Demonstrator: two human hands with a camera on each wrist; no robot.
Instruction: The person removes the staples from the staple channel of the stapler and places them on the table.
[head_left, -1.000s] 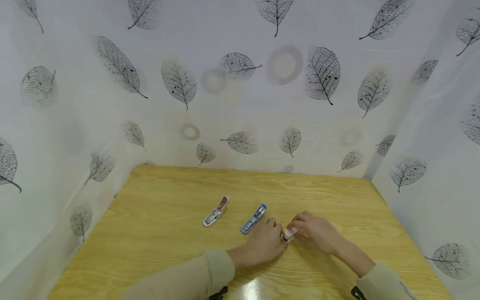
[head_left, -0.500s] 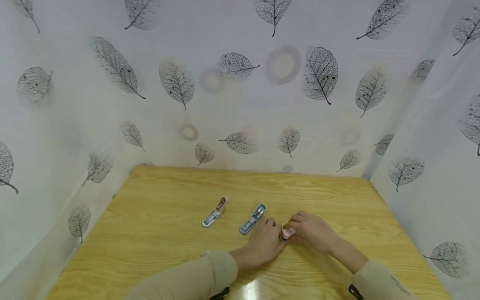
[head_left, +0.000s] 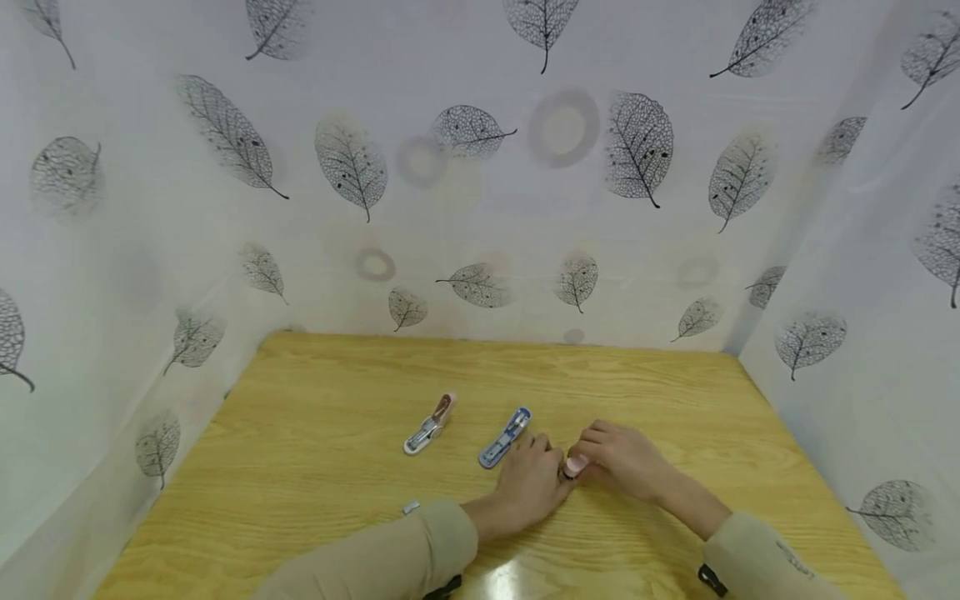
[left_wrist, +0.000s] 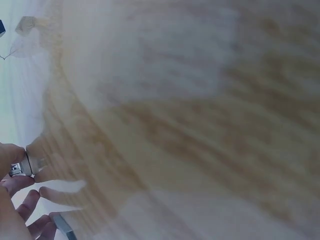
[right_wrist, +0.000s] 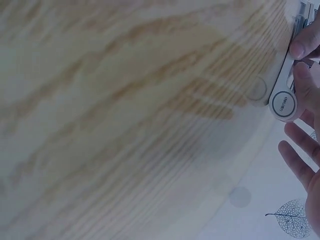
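A small pink-and-white stapler [head_left: 576, 465] is held between both hands, low over the wooden table. My left hand [head_left: 528, 483] pinches one end of it between thumb and finger; metal parts [left_wrist: 16, 169] show there in the left wrist view. From the right, my right hand [head_left: 622, 460] grips the stapler, thumb and fingers about its body. Its round pivot cap [right_wrist: 283, 105] shows in the right wrist view. A blue stapler [head_left: 505, 437] lies unfolded beside my left fingers. Farther left lies another pink-and-white stapler [head_left: 430, 424], also unfolded.
A small silvery piece [head_left: 411, 507] lies on the table [head_left: 322, 417] beside the left sleeve [head_left: 390, 550]. A white curtain [head_left: 465, 200] printed with leaves stands behind the table and along both sides.
The pink part of the held stapler has tilted as my right hand moved slightly left. My left forearm has shifted slightly, uncovering the small silvery piece. The other two staplers stay put.
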